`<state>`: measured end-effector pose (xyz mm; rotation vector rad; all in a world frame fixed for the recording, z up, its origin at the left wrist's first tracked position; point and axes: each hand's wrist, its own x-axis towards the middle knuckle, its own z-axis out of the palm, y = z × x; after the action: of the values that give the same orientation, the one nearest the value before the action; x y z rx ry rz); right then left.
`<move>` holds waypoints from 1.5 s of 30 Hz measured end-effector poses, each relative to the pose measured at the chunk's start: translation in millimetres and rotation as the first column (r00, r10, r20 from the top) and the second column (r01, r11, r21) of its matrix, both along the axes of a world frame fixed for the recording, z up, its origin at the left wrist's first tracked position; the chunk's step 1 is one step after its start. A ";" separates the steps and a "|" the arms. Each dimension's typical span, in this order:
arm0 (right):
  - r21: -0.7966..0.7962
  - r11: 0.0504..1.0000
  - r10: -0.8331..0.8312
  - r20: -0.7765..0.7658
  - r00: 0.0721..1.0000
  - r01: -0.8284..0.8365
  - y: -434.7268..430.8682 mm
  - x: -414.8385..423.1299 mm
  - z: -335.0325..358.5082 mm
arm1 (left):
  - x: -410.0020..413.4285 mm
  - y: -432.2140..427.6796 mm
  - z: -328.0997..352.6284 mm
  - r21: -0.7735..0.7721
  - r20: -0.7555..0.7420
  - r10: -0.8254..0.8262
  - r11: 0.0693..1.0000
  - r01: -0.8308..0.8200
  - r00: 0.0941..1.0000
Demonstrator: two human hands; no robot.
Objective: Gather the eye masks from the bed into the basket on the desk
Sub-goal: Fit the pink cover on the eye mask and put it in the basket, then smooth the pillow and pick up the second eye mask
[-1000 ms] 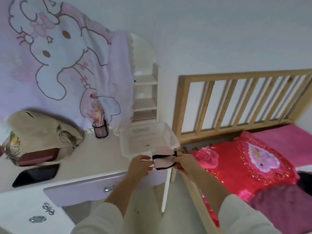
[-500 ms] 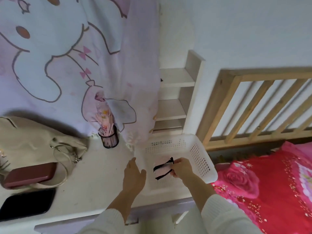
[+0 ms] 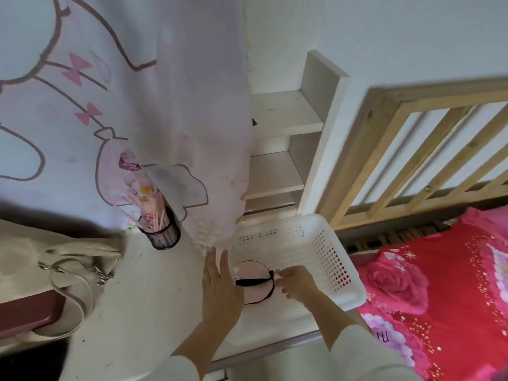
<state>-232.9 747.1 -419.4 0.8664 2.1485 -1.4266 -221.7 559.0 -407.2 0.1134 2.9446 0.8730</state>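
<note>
The right hand (image 3: pixel 295 280) pinches the soft, light pink cloth eye mask (image 3: pixel 254 281) by its black strap, inside the white plastic basket (image 3: pixel 334 259); the left hand (image 3: pixel 221 287) is spread flat.

The white counter (image 3: pixel 154 320) carries a white perforated basket (image 3: pixel 334 259) at its right end, close to the front edge. A dark mesh pen cup (image 3: pixel 165 235) stands towards the back, well left of the basket. A beige handbag (image 3: pixel 68 259) lies at the left, over a dark red case (image 3: pixel 27 312). Right of the counter, the bed (image 3: pixel 445 292) is covered by a red and pink rose-printed quilt.
</note>
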 end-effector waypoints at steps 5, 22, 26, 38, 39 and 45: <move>0.048 0.996 -0.060 -0.228 0.972 0.072 65.4 21.4 44.6 | -13.4 75.2 25.4 0.035 -0.069 -0.219 0.974 0.222 0.973; 0.306 0.649 -0.707 -0.096 0.700 0.697 453.0 336.0 15.5 | 152.3 543.5 -10.0 -0.012 0.128 -0.834 0.539 0.842 0.536; 0.300 0.604 -0.763 -0.054 0.645 0.739 538.9 372.6 6.5 | 180.9 632.2 -20.9 -0.030 0.189 -0.872 0.455 0.890 0.452; 0.336 0.620 -0.767 0.067 0.638 0.709 747.9 380.6 -58.2 | 155.6 852.7 -105.3 -0.143 0.323 -0.905 0.244 0.959 0.278; 0.344 0.618 -0.767 0.069 0.637 0.707 761.7 377.1 -68.0 | 150.9 868.1 -119.2 -0.165 0.332 -0.904 0.227 0.960 0.270; 0.411 0.716 -0.672 0.187 0.716 0.565 824.3 355.0 -150.5 | 129.0 927.7 -210.8 -0.321 0.265 -0.944 0.104 0.941 0.195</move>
<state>122.2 1571.4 -569.9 1.9728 1.9267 -1.0706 -92.7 1486.8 -618.0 1.7476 2.0821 -0.0414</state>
